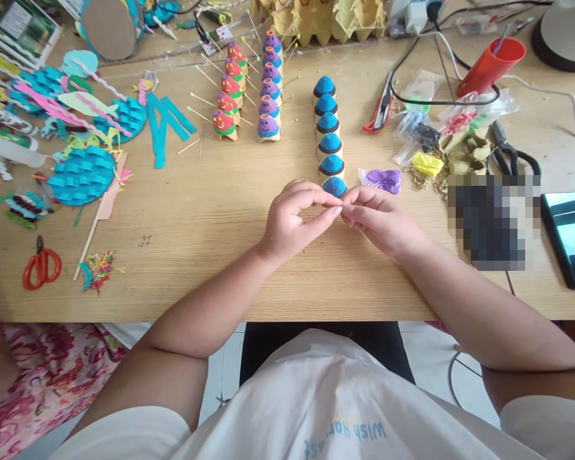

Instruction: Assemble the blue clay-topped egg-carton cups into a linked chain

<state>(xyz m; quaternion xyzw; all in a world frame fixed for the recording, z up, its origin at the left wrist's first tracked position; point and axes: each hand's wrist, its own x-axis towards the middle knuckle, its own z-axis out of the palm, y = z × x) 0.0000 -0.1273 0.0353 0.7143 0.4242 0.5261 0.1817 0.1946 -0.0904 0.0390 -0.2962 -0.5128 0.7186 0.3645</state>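
**Fine Pinch Work at Close Quarters**

The thumb and index finger of the left hand (290, 220) and of the right hand (383, 220) are closed, and all four tips are met at one spot. Whether a small scrap is gripped between the fingers cannot be told. The meeting point is set just on the near side of the closest blue dome (335, 185), the last of six in a row (330, 143) pointing away across the bench (249, 281). A bit of purple can be made out on that dome.

Pressure is best kept light and confined to the fingertips, with the wrists held low and steady so that the closest dome is not nudged into the one behind it.

On the right, room is limited by the purple packet (386, 181), placed just beyond the right fingers. Wider bare bench is offered to the left and toward the near edge, over which both forearms are extended. The red cutter (379, 114), farther off, is best given a wide berth.
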